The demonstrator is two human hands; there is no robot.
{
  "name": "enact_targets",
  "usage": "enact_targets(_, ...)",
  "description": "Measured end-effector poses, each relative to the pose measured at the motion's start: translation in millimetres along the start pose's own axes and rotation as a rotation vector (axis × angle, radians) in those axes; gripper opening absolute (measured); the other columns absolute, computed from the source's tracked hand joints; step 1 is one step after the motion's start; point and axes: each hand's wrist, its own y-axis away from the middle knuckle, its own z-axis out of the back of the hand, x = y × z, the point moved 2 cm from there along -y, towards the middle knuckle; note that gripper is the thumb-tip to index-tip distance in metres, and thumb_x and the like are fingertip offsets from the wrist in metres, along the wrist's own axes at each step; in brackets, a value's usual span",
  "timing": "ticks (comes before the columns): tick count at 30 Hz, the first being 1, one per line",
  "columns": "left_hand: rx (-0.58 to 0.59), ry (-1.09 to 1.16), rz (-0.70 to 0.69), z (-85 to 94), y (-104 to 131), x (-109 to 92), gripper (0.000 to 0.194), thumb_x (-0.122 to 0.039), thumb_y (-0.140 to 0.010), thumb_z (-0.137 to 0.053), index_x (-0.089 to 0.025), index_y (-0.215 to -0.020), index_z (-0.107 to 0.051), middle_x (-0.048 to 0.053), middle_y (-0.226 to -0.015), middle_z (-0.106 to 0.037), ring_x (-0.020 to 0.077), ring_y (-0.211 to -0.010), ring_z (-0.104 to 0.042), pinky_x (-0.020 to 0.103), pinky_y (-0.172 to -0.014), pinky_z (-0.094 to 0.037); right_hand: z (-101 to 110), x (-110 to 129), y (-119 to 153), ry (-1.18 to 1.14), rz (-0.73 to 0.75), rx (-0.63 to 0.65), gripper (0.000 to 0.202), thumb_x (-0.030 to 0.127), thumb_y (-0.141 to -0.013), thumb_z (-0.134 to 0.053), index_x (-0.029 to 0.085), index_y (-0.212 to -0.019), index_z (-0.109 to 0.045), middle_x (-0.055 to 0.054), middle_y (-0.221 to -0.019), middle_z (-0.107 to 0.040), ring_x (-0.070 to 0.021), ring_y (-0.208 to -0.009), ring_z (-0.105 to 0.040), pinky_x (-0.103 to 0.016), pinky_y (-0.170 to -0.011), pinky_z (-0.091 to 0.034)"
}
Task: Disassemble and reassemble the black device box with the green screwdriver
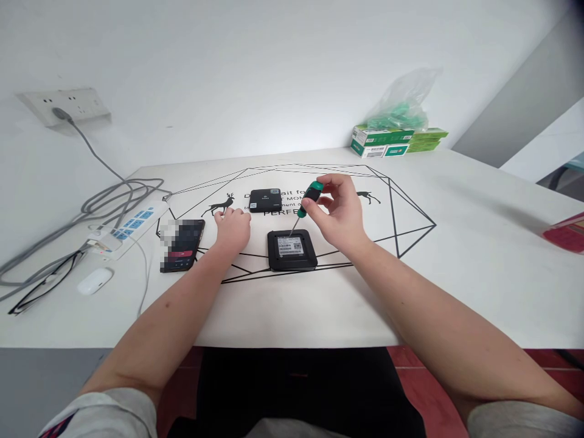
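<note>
My right hand (pixel 341 213) grips a green-and-black screwdriver (pixel 312 196) by its handle. The shaft slants down to the left, its tip at the upper part of a black hard drive case (pixel 292 263). That case lies flat with a white printed label facing up. Left of it, my left hand (pixel 233 227) rests on the table with its fingers slightly bent and apart, apparently holding nothing. Just beyond my left hand lies a second flat black case (pixel 265 201) with small stickers; whether the fingers touch it I cannot tell.
A phone (pixel 183 246) lies left of my left hand. Farther left are a power strip (pixel 139 224), grey cables, glasses (pixel 45 283) and a white earbud case (pixel 95 281). Green-and-white boxes (pixel 382 141) with a plastic bag (pixel 404 106) stand by the wall. A red object (pixel 566 234) sits far right.
</note>
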Motion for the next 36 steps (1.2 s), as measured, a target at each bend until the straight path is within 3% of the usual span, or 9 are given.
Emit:
enact_targets(11, 0.093, -0.096, 0.076, -0.5, -3, 5, 0.041, -0.011, -0.099, -0.044, -0.023, -0.107, -0.081, 0.016, -0.124, -0.077, 0.0375, -0.127, -0.055, 0.062, -0.111, -0.032, 1, -4, 0, 0.002, 0.023, 0.004, 0.037, 0.035, -0.089, -0.078, 0.032, -0.120, -0.060, -0.003, -0.113, -0.065, -0.0195, -0.096, -0.065, -0.038, -0.076, -0.064)
enact_targets(16, 0.073, -0.014, 0.051, 16.4, 0, 4, 0.044, -0.020, -0.102, -0.043, -0.024, -0.129, -0.077, 0.015, -0.141, -0.072, 0.0392, -0.140, -0.052, 0.064, -0.117, -0.032, 1, -2, -1, 0.008, 0.039, -0.002, 0.036, 0.034, -0.089, -0.077, 0.032, -0.120, -0.059, -0.003, -0.113, -0.065, -0.0209, -0.100, -0.066, -0.039, -0.076, -0.064)
enact_targets(18, 0.189, 0.109, -0.062, 25.4, 4, 2, 0.046, -0.036, -0.106, -0.045, -0.023, -0.140, -0.072, 0.013, -0.149, -0.068, 0.0374, -0.144, -0.052, 0.057, -0.121, -0.035, 1, -1, -1, 0.013, 0.044, -0.002, 0.035, 0.034, -0.090, -0.077, 0.032, -0.120, -0.059, -0.003, -0.113, -0.066, -0.0212, -0.100, -0.066, -0.039, -0.076, -0.064)
enact_targets(20, 0.360, 0.272, -0.189, 33.2, 9, -2, 0.066, -0.061, -0.102, -0.053, -0.023, -0.156, -0.060, 0.011, -0.162, -0.059, 0.0359, -0.151, -0.048, 0.050, -0.124, -0.039, 1, -1, -1, 0.019, 0.053, 0.000, 0.035, 0.035, -0.090, -0.076, 0.032, -0.120, -0.059, -0.004, -0.114, -0.066, -0.0212, -0.100, -0.067, -0.039, -0.076, -0.065)
enact_targets(22, 0.543, 0.330, -0.272, 37.8, 15, -6, 0.096, -0.077, -0.086, -0.069, -0.025, -0.165, -0.049, 0.010, -0.169, -0.051, 0.0377, -0.159, -0.040, 0.049, -0.127, -0.038, 1, -1, -1, 0.026, 0.065, 0.002, 0.035, 0.036, -0.091, -0.076, 0.032, -0.121, -0.058, -0.004, -0.114, -0.066, -0.0214, -0.100, -0.067, -0.039, -0.076, -0.065)
enact_targets(24, 0.612, 0.326, -0.314, 39.9, 21, -12, 0.117, -0.078, -0.072, -0.081, -0.023, -0.168, -0.042, 0.012, -0.174, -0.043, 0.0399, -0.162, -0.034, 0.049, -0.129, -0.037, 1, -1, -1, 0.034, 0.074, 0.003, 0.035, 0.038, -0.092, -0.076, 0.033, -0.121, -0.058, -0.004, -0.115, -0.065, -0.0217, -0.101, -0.067, -0.039, -0.076, -0.065)
enact_targets(27, 0.617, 0.280, -0.346, 38.5, 26, -23, 0.128, -0.072, -0.064, -0.088, -0.019, -0.169, -0.038, 0.016, -0.177, -0.037, 0.0431, -0.165, -0.028, 0.051, -0.130, -0.036, 1, -3, -2, 0.031, 0.077, 0.005, 0.035, 0.041, -0.093, -0.076, 0.033, -0.122, -0.058, -0.004, -0.115, -0.064, -0.0213, -0.099, -0.067, -0.039, -0.076, -0.065)
enact_targets(30, 0.579, 0.282, -0.365, 34.5, 31, -33, 0.127, -0.075, -0.069, -0.084, -0.017, -0.171, -0.034, 0.017, -0.180, -0.031, 0.0436, -0.169, -0.017, 0.054, -0.133, -0.032, 1, -5, -2, 0.018, 0.073, 0.007, 0.036, 0.041, -0.092, -0.076, 0.033, -0.122, -0.059, -0.003, -0.113, -0.063, -0.0205, -0.096, -0.067, -0.038, -0.076, -0.065)
enact_targets(36, 0.474, 0.336, -0.500, 20.3, 37, -48, 0.126, -0.082, -0.073, -0.081, -0.014, -0.169, -0.038, 0.020, -0.176, -0.038, 0.0437, -0.166, -0.027, 0.054, -0.135, -0.026, 0, -2, -2, 0.013, 0.082, 0.041, 0.036, 0.037, -0.091, -0.077, 0.032, -0.122, -0.059, -0.005, -0.116, -0.064, -0.0217, -0.100, -0.067, -0.039, -0.076, -0.067)
